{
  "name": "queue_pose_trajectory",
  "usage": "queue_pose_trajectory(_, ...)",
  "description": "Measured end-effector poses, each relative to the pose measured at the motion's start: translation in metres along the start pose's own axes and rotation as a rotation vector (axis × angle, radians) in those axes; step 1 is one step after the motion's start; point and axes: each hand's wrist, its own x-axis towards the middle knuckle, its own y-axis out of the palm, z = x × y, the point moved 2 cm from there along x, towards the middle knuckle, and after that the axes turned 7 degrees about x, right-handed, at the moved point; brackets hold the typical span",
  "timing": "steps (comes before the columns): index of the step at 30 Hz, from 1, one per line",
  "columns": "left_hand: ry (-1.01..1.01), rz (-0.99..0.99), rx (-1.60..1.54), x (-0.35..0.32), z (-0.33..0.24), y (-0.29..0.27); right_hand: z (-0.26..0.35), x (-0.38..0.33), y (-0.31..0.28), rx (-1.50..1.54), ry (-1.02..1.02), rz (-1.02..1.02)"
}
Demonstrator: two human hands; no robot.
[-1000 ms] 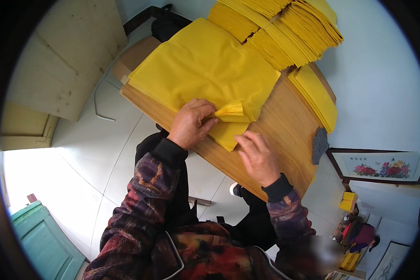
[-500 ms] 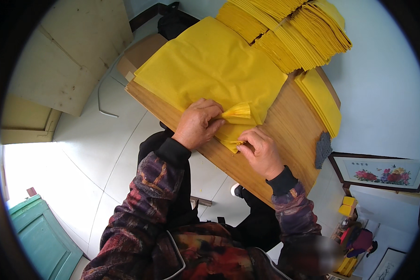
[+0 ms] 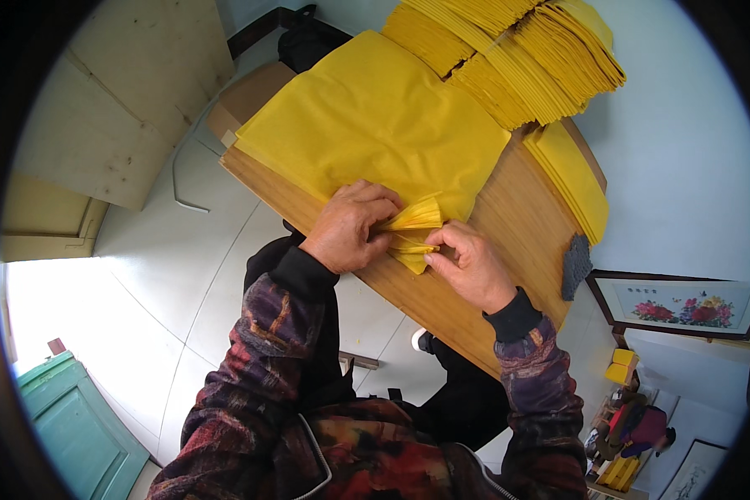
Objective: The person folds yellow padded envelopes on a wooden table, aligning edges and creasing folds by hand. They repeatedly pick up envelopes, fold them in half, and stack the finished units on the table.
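Note:
A large yellow sheet of thin cloth-like material lies over the near left part of a wooden table. At the table's front edge, my left hand is closed on a gathered part of the sheet's near end. Pleats fan out to the right of its fingers, with orange marks along the folds. Just to the right, my right hand pinches the lower pleated edge between thumb and forefinger. The part of the gather inside my left fingers is hidden.
Tall stacks of folded yellow sheets stand at the back right. More flat yellow sheets lie along the right side, with a grey cloth at the table's corner. A framed flower picture is beyond it.
My right hand has stayed pinched on the pleated edge and moved slightly. The upper pleats have shifted a little left and downward, with a wider gap between the upper and lower folds.

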Motion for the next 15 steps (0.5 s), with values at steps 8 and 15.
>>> queue_pose_trajectory(8,-0.188,-0.085,-0.14,-0.003,0.005,0.006,-0.001,-0.012,0.011,-0.135,-0.152,-0.192)
queue_pose_trajectory(15,-0.166,-0.127,-0.029,-0.001,0.003,0.007,-0.004,-0.017,0.021,-0.371,-0.382,-0.299)
